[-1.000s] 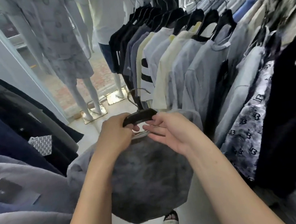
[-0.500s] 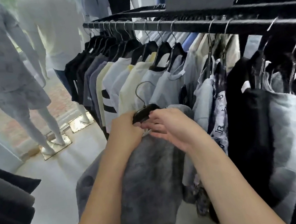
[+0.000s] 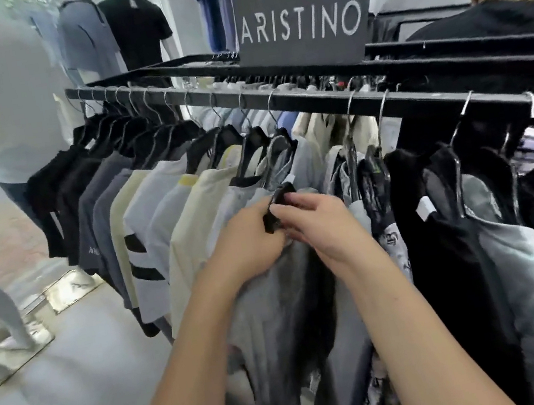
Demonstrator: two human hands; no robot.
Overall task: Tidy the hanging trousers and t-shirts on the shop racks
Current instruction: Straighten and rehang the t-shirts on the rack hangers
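Shop rail [image 3: 312,100] runs crosswise above the hands; left hand [image 3: 250,239] and right hand [image 3: 326,224] both grip the black hanger [image 3: 276,206] of a grey t-shirt [image 3: 275,312].

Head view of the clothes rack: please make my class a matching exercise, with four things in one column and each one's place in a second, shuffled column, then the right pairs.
Things
1. sign
2. black hanger
3. striped t-shirt
4. mannequin in a black t-shirt

Places
A. beyond the left end of the rack
B. gripped by the left hand and right hand
C. on top of the rack
D. hanging on the rack, left of both hands

Pairs: 1-C, 2-B, 3-D, 4-A
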